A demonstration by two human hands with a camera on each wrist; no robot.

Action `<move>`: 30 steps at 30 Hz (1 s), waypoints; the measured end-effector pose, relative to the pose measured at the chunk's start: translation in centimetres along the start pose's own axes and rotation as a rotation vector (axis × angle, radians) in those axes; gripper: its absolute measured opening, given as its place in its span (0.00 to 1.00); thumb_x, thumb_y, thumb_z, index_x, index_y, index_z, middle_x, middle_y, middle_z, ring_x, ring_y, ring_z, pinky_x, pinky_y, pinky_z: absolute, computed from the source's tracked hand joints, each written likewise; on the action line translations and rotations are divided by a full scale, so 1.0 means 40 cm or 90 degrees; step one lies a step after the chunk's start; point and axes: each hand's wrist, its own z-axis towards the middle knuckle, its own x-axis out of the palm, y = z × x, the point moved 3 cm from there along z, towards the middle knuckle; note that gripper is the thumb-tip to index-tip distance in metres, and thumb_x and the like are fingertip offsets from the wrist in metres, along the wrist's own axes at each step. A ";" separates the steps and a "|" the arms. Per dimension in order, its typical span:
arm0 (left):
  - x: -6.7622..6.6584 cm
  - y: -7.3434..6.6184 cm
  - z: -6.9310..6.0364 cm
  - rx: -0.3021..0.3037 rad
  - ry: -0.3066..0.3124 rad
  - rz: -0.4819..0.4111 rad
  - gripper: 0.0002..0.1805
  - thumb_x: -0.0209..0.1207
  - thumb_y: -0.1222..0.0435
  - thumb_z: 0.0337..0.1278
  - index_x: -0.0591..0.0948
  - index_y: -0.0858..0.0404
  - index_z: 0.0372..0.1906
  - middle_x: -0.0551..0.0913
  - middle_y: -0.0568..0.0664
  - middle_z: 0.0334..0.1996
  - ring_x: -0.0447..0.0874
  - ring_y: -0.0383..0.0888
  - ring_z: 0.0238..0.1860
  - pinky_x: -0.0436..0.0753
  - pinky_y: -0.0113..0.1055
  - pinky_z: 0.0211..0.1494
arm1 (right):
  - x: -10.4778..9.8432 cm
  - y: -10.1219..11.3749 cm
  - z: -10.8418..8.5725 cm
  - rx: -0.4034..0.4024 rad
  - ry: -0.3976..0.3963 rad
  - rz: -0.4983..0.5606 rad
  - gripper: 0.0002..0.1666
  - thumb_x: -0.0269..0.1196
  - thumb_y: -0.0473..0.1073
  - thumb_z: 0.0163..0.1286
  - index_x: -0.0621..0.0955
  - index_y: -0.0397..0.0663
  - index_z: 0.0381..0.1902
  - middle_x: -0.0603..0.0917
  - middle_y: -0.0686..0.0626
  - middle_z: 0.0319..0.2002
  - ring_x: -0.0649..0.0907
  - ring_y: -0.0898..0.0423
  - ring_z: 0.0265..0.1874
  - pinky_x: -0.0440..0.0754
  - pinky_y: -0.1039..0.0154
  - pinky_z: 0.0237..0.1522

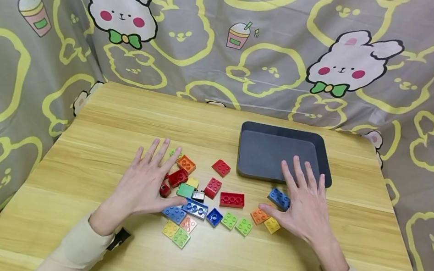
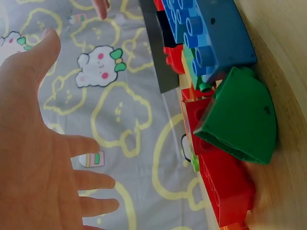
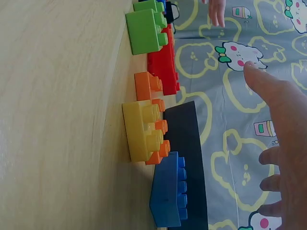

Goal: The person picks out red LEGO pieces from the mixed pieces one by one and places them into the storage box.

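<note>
A screened-off workspace, kind of room hidden: cloth printed with cartoon rabbits hangs behind and on both sides of a wood-grain table.

Worktop: pale wood grain, soft sheen near front. Grey cloth encloses back and both sides; printed rabbits, cups.
</note>
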 end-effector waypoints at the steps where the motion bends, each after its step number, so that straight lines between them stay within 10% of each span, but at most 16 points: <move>1: 0.000 0.001 0.000 -0.001 0.000 0.000 0.68 0.58 0.20 0.46 0.54 0.54 0.86 0.52 0.65 0.85 0.51 0.68 0.85 0.59 0.72 0.81 | 0.000 0.000 0.000 0.001 0.000 0.001 0.72 0.67 0.83 0.53 0.56 0.57 0.86 0.50 0.42 0.87 0.53 0.33 0.85 0.48 0.21 0.78; 15: -0.010 0.034 0.004 -0.021 0.020 -0.037 0.69 0.62 0.22 0.47 0.52 0.56 0.87 0.52 0.66 0.85 0.51 0.69 0.85 0.61 0.68 0.82 | -0.037 -0.038 0.007 0.033 -0.027 0.105 0.68 0.72 0.74 0.57 0.54 0.59 0.86 0.50 0.44 0.87 0.56 0.34 0.84 0.51 0.34 0.84; 30: 0.003 0.092 0.000 -0.055 0.054 -0.127 0.62 0.63 0.30 0.57 0.50 0.55 0.87 0.55 0.63 0.85 0.53 0.66 0.85 0.67 0.69 0.78 | -0.078 -0.146 0.021 0.124 -0.015 0.252 0.56 0.72 0.58 0.69 0.57 0.55 0.86 0.55 0.38 0.85 0.60 0.26 0.80 0.62 0.18 0.68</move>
